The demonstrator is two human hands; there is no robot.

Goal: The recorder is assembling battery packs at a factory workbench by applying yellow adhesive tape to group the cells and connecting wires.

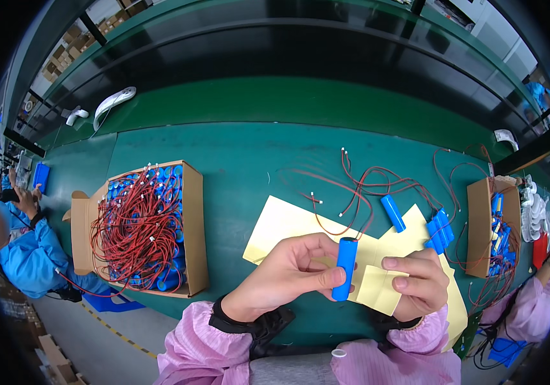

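Blue cylinder [347, 263], lower centre of frame: I have left fingers [330, 278] pinching it, right fingers [410, 265] gripping yellow paper [375, 290].

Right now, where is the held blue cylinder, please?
Right of centre in the head view, the blue cylinder is in the left hand, beside the small yellow sheet.

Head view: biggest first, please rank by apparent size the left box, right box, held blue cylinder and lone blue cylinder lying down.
1. Left box
2. Right box
3. Held blue cylinder
4. Lone blue cylinder
The two cylinders may truly match; the held one seems nearer the camera.
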